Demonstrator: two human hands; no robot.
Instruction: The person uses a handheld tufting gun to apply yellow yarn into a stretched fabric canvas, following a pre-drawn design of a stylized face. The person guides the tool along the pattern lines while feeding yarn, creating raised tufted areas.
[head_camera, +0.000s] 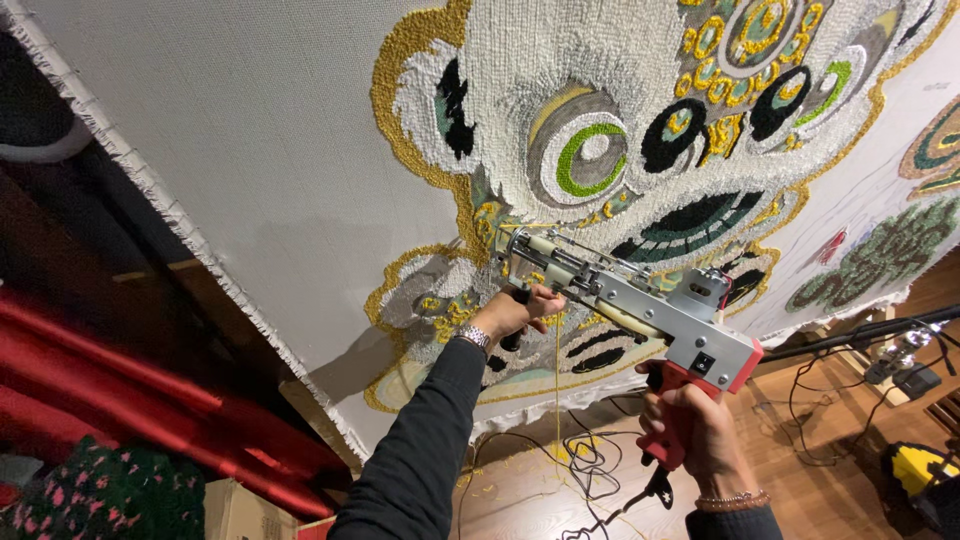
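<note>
Tufting gun (625, 300) at frame centre, its tip against the stretched cloth (250, 150). Left hand (515, 312) fingers curled round the front handle; right hand (700, 425) fingers wrapped round the red grip. Risk: the yellow yarn (557, 400) hanging below could snag on the floor cables (590, 470), or a tilted tip could tear the cloth.

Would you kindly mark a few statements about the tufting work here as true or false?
1. The right hand grips the tufting gun by its red handle. True.
2. The left hand rests flat on the cloth. False: it holds the gun's front grip.
3. The left wrist wears a metal watch. True.
4. The yarn hanging from the gun is blue. False: it is yellow.
</note>
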